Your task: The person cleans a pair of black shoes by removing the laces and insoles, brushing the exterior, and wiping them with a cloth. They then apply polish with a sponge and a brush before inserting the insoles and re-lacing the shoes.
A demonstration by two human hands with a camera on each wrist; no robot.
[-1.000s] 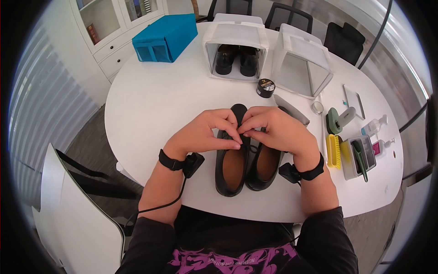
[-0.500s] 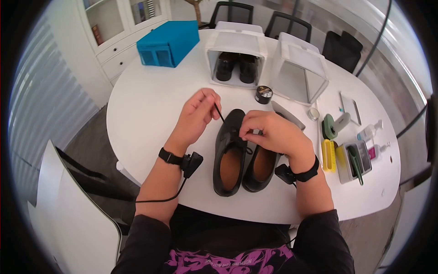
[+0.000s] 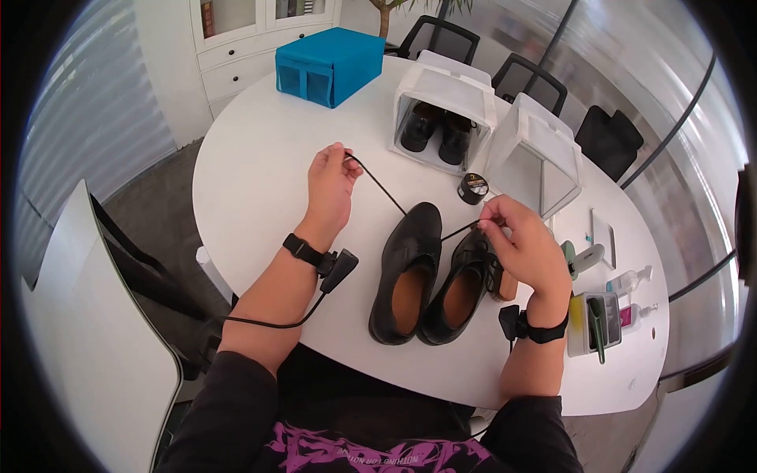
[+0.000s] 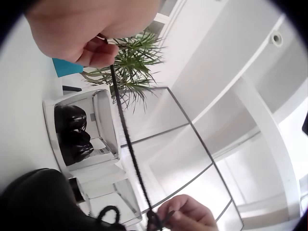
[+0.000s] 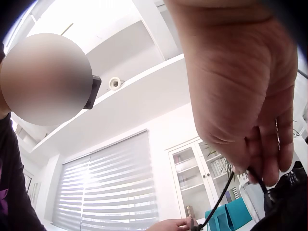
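Note:
A pair of black lace-up shoes stands side by side on the white table, the left shoe (image 3: 404, 256) and the right shoe (image 3: 456, 296), with tan insoles showing. My left hand (image 3: 330, 189), raised beyond and left of the left shoe's toe, pinches one end of its black shoelace (image 3: 380, 188), which runs straight down to the shoe. Above the right shoe, my right hand (image 3: 520, 240) pinches the other lace end (image 3: 460, 230) between thumb and fingers. In the left wrist view the lace (image 4: 127, 132) is drawn tight, with a small loop (image 4: 109, 211) beside it over the shoe.
A round black tin (image 3: 473, 189) stands beyond the shoes, near a white shoe box (image 3: 482, 102) holding black shoes and a second white box (image 3: 544, 130). Farther left is a blue box (image 3: 330, 67). Bottles (image 3: 629, 281) and a grey caddy (image 3: 605, 331) stand right; a brown wooden block (image 3: 506, 285) lies beside the right shoe.
Both hands were together at the left shoe's lacing. My left hand lifted away left with one lace end, then my right hand drew the other end out to the right.

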